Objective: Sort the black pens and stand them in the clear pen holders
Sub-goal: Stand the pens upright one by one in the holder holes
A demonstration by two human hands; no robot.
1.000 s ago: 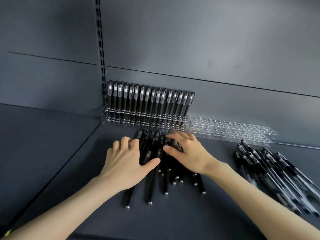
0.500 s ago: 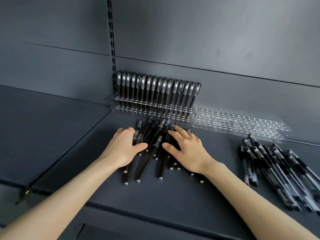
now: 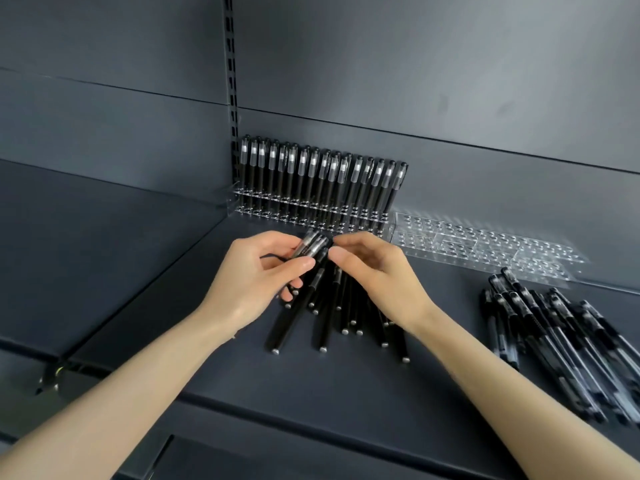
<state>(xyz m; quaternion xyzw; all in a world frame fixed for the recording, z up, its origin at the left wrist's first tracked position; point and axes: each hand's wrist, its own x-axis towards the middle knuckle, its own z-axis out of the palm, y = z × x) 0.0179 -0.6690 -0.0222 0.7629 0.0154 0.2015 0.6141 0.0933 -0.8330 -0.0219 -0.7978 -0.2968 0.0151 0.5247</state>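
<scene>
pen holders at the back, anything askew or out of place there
Mildly. The standing pens in the left holder form a row, but the rightmost ones lean right, though the wide lens may exaggerate this. The right holder holds no pens; nothing looks damaged.

A dark grey metal shelf (image 3: 346,403) stands against matte grey back panels (image 3: 433,64) crossed by horizontal seams. A slotted upright rail (image 3: 230,81) splits the panels. Another shelf (image 3: 86,237) adjoins at left. The panels are paler at the far right.
</scene>
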